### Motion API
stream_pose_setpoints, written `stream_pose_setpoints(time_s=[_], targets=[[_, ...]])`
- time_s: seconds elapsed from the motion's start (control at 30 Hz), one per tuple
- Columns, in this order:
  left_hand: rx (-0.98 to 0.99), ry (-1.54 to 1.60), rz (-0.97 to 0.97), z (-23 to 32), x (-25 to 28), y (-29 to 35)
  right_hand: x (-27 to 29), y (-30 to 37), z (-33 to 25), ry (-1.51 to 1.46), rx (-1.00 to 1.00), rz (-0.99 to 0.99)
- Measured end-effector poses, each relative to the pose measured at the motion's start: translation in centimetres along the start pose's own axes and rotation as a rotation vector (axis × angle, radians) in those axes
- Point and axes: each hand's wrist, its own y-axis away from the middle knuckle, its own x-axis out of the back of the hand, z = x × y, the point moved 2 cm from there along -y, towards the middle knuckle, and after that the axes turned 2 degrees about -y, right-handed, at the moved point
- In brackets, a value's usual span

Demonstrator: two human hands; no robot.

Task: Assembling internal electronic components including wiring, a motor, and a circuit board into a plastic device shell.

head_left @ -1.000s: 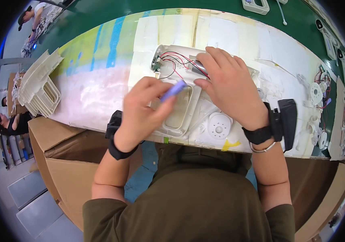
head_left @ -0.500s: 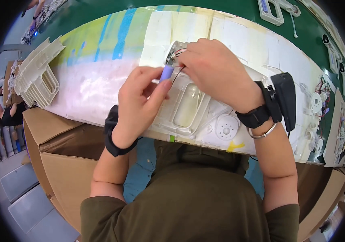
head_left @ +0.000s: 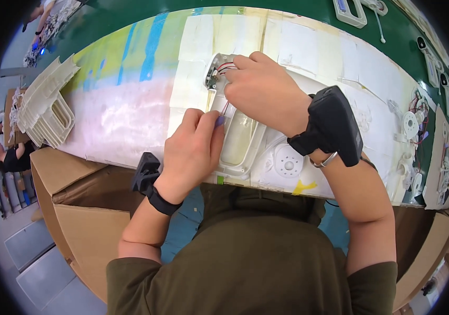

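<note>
A white plastic housing (head_left: 259,137) with a long rounded opening lies on the covered worktop in front of me. At its far end sits a small circuit part (head_left: 212,77), from which thin red, black and white wires (head_left: 226,65) run under my right fingers. My right hand (head_left: 266,93) is closed at these wires, its fingertips hidden. Nearer to me, my left hand (head_left: 192,149) pinches a purple cylindrical battery cell (head_left: 220,121), of which only one end shows. A thin reddish wire (head_left: 226,108) stretches between the cell and my right hand.
A round white disc with holes (head_left: 289,161) lies right of the housing. Stacked white plastic frames (head_left: 51,107) stand at the left edge. Wired parts (head_left: 410,125) lie at the right. An open cardboard box (head_left: 90,210) stands below the worktop, and more white housings (head_left: 351,13) lie beyond.
My left hand has turned and drawn the battery cell toward me, covering most of it. My right hand has shifted slightly left and toward me, its wrist rolled.
</note>
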Motion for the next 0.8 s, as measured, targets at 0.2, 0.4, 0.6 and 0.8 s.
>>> stream_pose_setpoints(time_s=[0.2,0.4,0.6,0.8], targets=[[-0.033,0.066,-0.025,-0.2,0.0,-0.8,0.4,0.5,0.5,-0.160,-0.023,0.110],[-0.166,-0.057,-0.065,0.0,-0.4,-1.4,0.7,0.7,0.9,-0.128,0.000,0.064],[-0.154,-0.033,0.049,-0.8,-1.1,-1.0,0.6,0.3,1.3,-0.131,0.035,0.063],[-0.178,-0.099,0.030,-0.1,-1.0,-1.0,0.4,0.8,1.6,-0.107,0.105,0.023]])
